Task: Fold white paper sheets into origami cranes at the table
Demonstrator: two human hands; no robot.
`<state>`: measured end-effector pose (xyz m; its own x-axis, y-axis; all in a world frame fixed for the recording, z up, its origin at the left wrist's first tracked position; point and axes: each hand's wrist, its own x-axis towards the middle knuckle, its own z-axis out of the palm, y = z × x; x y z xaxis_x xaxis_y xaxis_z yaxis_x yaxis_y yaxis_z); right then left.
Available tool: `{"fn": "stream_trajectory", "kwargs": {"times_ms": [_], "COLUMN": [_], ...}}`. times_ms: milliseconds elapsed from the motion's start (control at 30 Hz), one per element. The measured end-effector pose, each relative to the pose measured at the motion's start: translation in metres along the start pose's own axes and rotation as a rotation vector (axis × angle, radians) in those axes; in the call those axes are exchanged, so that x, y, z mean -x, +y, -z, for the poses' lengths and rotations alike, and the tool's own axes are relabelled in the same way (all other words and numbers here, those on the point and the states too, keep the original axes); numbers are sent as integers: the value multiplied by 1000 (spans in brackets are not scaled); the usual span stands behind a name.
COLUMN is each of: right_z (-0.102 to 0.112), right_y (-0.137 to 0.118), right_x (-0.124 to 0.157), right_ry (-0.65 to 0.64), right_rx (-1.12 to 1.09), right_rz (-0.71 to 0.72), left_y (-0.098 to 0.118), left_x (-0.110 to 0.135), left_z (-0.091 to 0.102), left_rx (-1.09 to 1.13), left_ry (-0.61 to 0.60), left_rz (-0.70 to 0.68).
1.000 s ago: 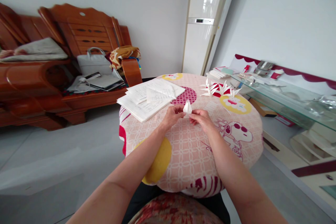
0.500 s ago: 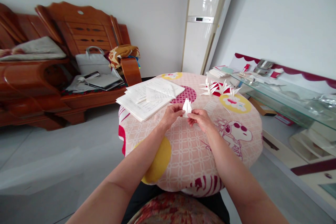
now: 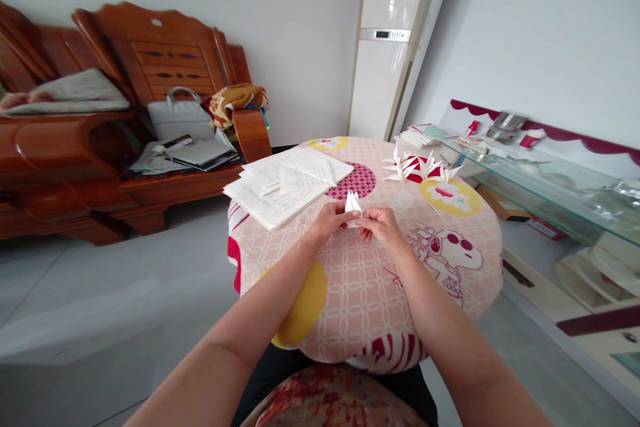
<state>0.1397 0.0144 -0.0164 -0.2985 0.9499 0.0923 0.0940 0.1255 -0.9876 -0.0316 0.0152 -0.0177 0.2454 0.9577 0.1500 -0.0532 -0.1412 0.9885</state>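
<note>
A small folded white paper piece (image 3: 353,203) stands pointed-end up between my two hands, just above the round table with its pink cartoon cloth (image 3: 370,280). My left hand (image 3: 330,220) pinches the paper's left side with closed fingers. On the right side my right hand (image 3: 381,223) pinches it too. A stack of white printed sheets (image 3: 285,185) lies just beyond my left hand. Several finished white folded paper figures (image 3: 417,168) sit on the far right part of the table.
A carved wooden sofa (image 3: 100,133) with a grey bag (image 3: 180,119), papers and cushions stands at the left. A tall white standing air conditioner (image 3: 387,47) fills the corner. A glass-topped shelf unit (image 3: 545,180) with small items runs along the right wall.
The paper piece has tilted and shifted slightly left between my fingers, its tip now looking split. Both hands stay pinched on it in nearly the same place.
</note>
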Motion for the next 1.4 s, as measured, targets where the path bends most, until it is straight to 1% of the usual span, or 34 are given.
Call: {"fn": "stream_trajectory", "kwargs": {"times_ms": [133, 267, 333, 400, 500, 567, 600, 767, 900, 1000, 1167, 1400], "right_z": [-2, -3, -3, -2, -3, -3, -4, -4, -1, 0, -1, 0], "right_y": [0, 1, 3, 5, 7, 7, 7, 5, 5, 5, 3, 3], "right_x": [2, 1, 0, -2, -4, -4, -4, -3, -2, -3, -2, -2], "right_ry": [-30, -71, -47, 8, 86, 102, 100, 58, 43, 46, 62, 55], "right_rx": [-15, -27, -15, 27, 113, 145, 154, 186, 194, 190, 185, 190], "right_rz": [-32, -60, -39, -11, 24, 34, 37, 58, 89, 86, 65, 83], "left_y": [-6, -6, -6, -8, -13, -17, -18, -17, -11, -7, -7, -9], "left_x": [-3, -3, -3, -5, -8, -10, -10, -9, -6, -4, -3, -5], "left_z": [5, 6, 5, 3, 3, 4, 5, 5, 2, 1, 2, 4], "left_rx": [-83, -151, -173, -189, -214, -256, -273, -245, -219, -203, -210, -194], "left_ry": [63, 97, 113, 137, 228, 275, 279, 200, 174, 158, 168, 169], "left_rz": [-47, -99, -126, -172, -251, -266, -259, -204, -208, -213, -201, -204]}}
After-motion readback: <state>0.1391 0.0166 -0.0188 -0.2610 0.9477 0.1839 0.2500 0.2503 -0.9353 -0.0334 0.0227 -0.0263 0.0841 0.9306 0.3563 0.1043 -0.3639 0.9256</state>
